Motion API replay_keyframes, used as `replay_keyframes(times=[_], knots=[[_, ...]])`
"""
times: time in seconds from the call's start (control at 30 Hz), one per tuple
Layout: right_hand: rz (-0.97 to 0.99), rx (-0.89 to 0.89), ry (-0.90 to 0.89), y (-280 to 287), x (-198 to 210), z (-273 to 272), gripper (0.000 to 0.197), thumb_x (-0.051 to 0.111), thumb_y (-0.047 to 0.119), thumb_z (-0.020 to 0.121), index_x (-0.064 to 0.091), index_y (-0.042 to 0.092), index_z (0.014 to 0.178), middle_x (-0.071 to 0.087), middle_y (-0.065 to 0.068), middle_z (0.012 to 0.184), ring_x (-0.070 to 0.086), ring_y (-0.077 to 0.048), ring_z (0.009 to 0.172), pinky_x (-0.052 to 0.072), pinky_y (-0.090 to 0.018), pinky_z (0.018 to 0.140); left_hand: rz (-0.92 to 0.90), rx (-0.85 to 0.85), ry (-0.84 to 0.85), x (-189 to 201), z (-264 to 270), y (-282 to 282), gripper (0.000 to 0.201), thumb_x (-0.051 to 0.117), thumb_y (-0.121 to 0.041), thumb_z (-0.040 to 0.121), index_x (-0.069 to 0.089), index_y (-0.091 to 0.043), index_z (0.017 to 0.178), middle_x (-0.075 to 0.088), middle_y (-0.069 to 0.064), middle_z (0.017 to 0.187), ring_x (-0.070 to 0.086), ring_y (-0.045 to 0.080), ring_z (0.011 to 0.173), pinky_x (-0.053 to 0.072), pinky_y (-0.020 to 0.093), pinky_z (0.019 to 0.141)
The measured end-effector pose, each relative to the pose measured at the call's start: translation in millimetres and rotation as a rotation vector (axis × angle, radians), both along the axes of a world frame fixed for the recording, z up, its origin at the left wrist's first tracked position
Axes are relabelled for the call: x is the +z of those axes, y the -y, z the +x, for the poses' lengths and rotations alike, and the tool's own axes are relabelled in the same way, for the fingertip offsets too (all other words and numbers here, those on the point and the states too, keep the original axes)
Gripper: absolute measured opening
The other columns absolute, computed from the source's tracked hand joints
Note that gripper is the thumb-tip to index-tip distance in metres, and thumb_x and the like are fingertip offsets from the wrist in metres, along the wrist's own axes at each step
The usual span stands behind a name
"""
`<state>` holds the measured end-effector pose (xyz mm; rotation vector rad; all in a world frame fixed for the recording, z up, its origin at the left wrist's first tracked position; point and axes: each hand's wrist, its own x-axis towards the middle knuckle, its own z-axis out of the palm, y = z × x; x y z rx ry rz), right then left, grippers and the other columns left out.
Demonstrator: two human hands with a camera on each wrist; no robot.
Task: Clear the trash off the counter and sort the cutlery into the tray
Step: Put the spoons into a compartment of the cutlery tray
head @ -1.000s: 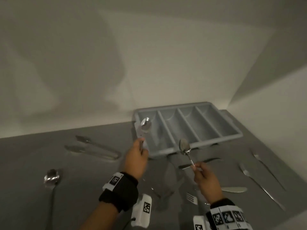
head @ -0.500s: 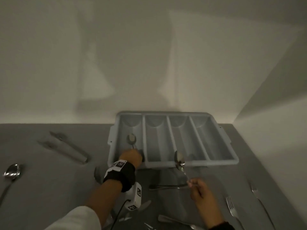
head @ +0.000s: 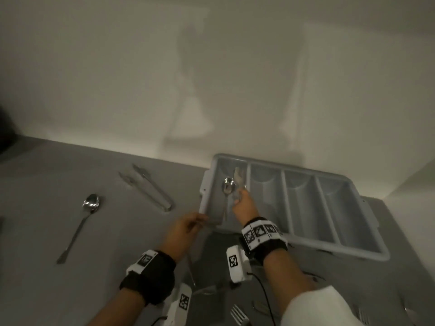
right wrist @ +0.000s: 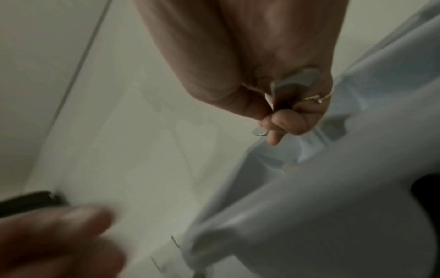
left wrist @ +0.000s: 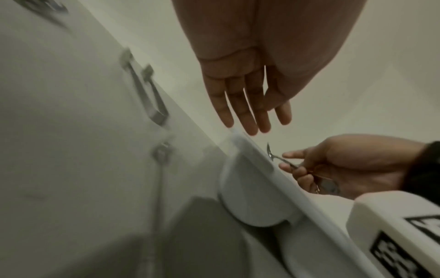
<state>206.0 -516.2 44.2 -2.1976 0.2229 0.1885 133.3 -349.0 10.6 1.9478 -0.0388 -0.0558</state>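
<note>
A grey four-compartment cutlery tray (head: pixel 324 246) stands on the grey counter against the wall. One spoon (head: pixel 227 187) lies in its leftmost compartment. My right hand (head: pixel 240 199) grips a second spoon (head: pixel 239 175) by the handle and holds it over that same compartment, bowl pointing away; the head view blurs it. The left wrist view shows this spoon (left wrist: pixel 271 153) just past the tray (left wrist: pixel 250 188) rim. My left hand (head: pixel 197 219) hovers at the tray's near-left corner with straight fingers (left wrist: pixel 247 120) and holds nothing. In the right wrist view, my right hand (right wrist: pixel 273 124) is closed on the handle.
Metal tongs (head: pixel 150 189) and a long spoon (head: pixel 90 204) lie on the counter to the left. Forks (head: pixel 239 314) and other cutlery lie near the front edge under my arms. Walls close in behind the tray and on its right.
My left hand has let its spoon go into the leftmost compartment and drawn back to the tray's corner. My right hand has carried its spoon from in front of the tray to above that compartment.
</note>
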Motion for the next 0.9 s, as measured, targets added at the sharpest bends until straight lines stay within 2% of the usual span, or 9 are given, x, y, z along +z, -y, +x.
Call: replay_keyframes(times=[0.13,0.27,0.37,0.47,0.57,0.67,0.77,0.83,0.9], knots=[[-0.225,0.041,-0.152,-27,-22,26,0.035,0.042,0.003,0.09,0.048,-0.001,0.124,0.052,-0.021,0.129,0.049,-0.035,0.119,0.039,-0.038,0.101,0.081,0.054,-0.067,-9,-46,-70,0.037,0.053,-0.004,0.083,0.063,-0.037,0.069,0.062,-0.044,0.073,0.058,-0.019,0.073,0.043,-0.001,0.071],[-0.52,0.162,-0.332,-34,-43,38,0.034,0.049,0.018,0.09,0.052,0.005,0.122,0.053,-0.015,0.132,0.049,-0.031,0.121,0.039,-0.039,0.103,0.148,0.202,-0.102,-23,-79,-128,0.038,0.053,-0.01,0.081,0.062,-0.044,0.069,0.06,-0.048,0.075,0.058,-0.02,0.074,0.043,0.0,0.072],[-0.58,0.327,-0.328,-45,-37,38,0.039,0.049,0.017,0.091,0.048,0.009,0.129,0.046,-0.01,0.14,0.044,-0.028,0.128,0.034,-0.037,0.109,0.164,0.252,-0.141,-29,-98,-156,0.044,0.051,0.003,0.085,0.057,-0.039,0.073,0.057,-0.051,0.072,0.056,-0.024,0.072,0.04,-0.004,0.071],[-0.484,0.235,-0.23,-46,-32,26,0.032,0.049,0.008,0.089,0.056,0.004,0.12,0.053,-0.017,0.133,0.05,-0.033,0.121,0.039,-0.037,0.104,0.179,0.29,-0.174,-31,-110,-180,0.044,0.052,0.006,0.084,0.057,-0.037,0.074,0.066,-0.033,0.069,0.056,-0.023,0.073,0.041,-0.003,0.071],[-0.439,0.058,0.115,-56,-27,0,0.025,0.052,0.008,0.084,0.062,0.01,0.106,0.056,-0.019,0.122,0.052,-0.038,0.111,0.043,-0.045,0.099,0.211,0.351,-0.202,-30,-113,-206,0.034,0.051,0.003,0.085,0.062,-0.029,0.08,0.063,-0.012,0.085,0.059,-0.006,0.07,0.039,-0.005,0.065],[-0.315,0.052,0.374,-78,-12,-51,0.009,0.059,0.01,0.083,0.061,0.011,0.091,0.059,-0.012,0.096,0.055,-0.033,0.094,0.049,-0.044,0.083,0.261,0.44,-0.225,-33,-105,-235,0.022,0.053,0.0,0.084,0.065,-0.013,0.096,0.061,0.006,0.097,0.058,0.014,0.074,0.044,0.007,0.066],[-0.176,0.197,0.196,-99,-16,-94,0.012,0.057,0.02,0.087,0.049,0.014,0.08,0.056,0.001,0.07,0.056,-0.02,0.068,0.041,-0.024,0.056,0.307,0.538,-0.253,-37,-84,-254,0.028,0.059,-0.003,0.082,0.059,-0.009,0.109,0.05,0.023,0.122,0.058,0.037,0.1,0.047,0.042,0.094],[-0.241,0.235,0.039,-105,-37,-106,0.015,0.058,0.028,0.085,0.051,0.015,0.087,0.063,-0.004,0.081,0.06,-0.023,0.076,0.044,-0.026,0.061,0.37,0.572,-0.286,-39,-66,-258,0.04,0.062,-0.007,0.082,0.051,-0.002,0.12,0.043,0.023,0.13,0.05,0.041,0.113,0.039,0.047,0.103],[-0.313,0.263,-0.072,-106,-57,-112,0.026,0.061,0.027,0.083,0.054,0.015,0.105,0.062,-0.008,0.105,0.059,-0.026,0.097,0.047,-0.032,0.082,0.369,0.604,-0.303,-38,-49,-259,0.048,0.063,-0.012,0.082,0.045,-0.002,0.126,0.042,0.024,0.133,0.048,0.043,0.117,0.038,0.048,0.104]])
